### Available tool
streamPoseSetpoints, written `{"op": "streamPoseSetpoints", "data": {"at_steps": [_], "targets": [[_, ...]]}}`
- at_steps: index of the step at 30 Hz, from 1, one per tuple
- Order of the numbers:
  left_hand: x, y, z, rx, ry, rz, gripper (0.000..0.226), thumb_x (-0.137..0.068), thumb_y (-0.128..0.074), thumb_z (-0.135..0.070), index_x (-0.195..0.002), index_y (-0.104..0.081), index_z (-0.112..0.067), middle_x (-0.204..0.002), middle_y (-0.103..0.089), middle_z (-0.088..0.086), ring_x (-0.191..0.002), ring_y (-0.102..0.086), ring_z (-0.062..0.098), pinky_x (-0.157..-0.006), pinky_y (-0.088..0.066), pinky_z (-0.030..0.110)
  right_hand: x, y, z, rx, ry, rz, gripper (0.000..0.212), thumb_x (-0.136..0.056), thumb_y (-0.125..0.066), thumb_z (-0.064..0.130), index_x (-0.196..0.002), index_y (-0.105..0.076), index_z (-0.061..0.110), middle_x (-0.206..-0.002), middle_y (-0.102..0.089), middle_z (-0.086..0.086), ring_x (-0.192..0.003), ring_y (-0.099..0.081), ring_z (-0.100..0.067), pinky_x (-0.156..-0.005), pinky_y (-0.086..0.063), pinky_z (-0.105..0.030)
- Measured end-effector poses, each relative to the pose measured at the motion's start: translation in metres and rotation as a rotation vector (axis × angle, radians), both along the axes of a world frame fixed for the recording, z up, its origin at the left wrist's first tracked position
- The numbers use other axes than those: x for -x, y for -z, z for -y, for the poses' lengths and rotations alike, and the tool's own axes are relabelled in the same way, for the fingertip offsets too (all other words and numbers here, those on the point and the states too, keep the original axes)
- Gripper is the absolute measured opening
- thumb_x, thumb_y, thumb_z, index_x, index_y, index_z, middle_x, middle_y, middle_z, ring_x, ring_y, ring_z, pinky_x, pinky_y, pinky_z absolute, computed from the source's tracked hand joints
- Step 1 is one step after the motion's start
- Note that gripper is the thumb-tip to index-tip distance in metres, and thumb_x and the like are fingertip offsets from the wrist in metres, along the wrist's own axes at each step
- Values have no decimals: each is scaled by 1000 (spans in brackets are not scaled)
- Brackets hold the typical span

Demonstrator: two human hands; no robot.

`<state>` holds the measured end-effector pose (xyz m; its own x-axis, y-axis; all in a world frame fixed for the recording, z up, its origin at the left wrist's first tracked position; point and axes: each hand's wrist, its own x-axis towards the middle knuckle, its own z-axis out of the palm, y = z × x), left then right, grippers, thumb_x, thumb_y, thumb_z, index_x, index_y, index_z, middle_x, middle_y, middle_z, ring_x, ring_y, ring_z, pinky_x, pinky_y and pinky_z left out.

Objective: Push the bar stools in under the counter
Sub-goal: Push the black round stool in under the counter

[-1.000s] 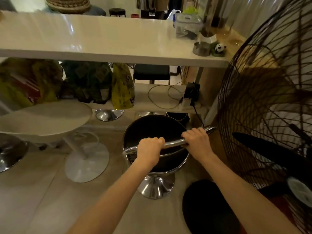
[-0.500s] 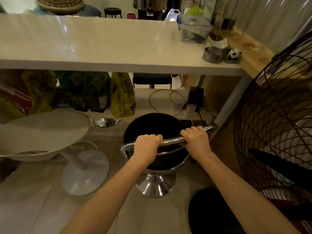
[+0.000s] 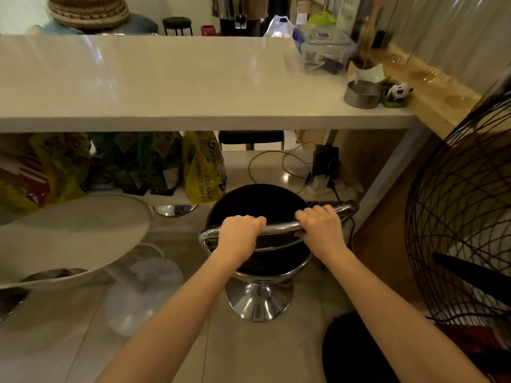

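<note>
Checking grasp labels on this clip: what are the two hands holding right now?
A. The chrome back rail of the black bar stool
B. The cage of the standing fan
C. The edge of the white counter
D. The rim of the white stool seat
A: the left hand and right hand both curl round the chrome back rail of the black bar stool.

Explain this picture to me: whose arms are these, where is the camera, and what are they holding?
There is no machine here. A person wears a camera on the head, looking forward and down at their own bare arms. The left hand and right hand each have a grip on the chrome back rail of a black bar stool, which stands before a white counter. On the counter sit a metal tin and a panda figure. A white stool stands left.
</note>
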<state>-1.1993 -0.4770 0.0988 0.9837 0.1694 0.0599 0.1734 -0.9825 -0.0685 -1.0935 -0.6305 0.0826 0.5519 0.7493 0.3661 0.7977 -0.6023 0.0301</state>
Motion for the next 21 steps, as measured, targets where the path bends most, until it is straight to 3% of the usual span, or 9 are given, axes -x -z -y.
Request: {"op": "streamPoseSetpoints", "data": {"at_steps": [21], "targets": [[9, -2, -30, -37, 126, -31, 19, -86, -55, -13, -105, -54, -16, -87, -66, 2, -77, -64, 26, -53, -33, 30, 24, 5, -11, -6, 0, 4, 41, -48, -89, 11, -81, -65, 9, -61, -61, -6, -56, -58, -25, -54, -45, -32]]}}
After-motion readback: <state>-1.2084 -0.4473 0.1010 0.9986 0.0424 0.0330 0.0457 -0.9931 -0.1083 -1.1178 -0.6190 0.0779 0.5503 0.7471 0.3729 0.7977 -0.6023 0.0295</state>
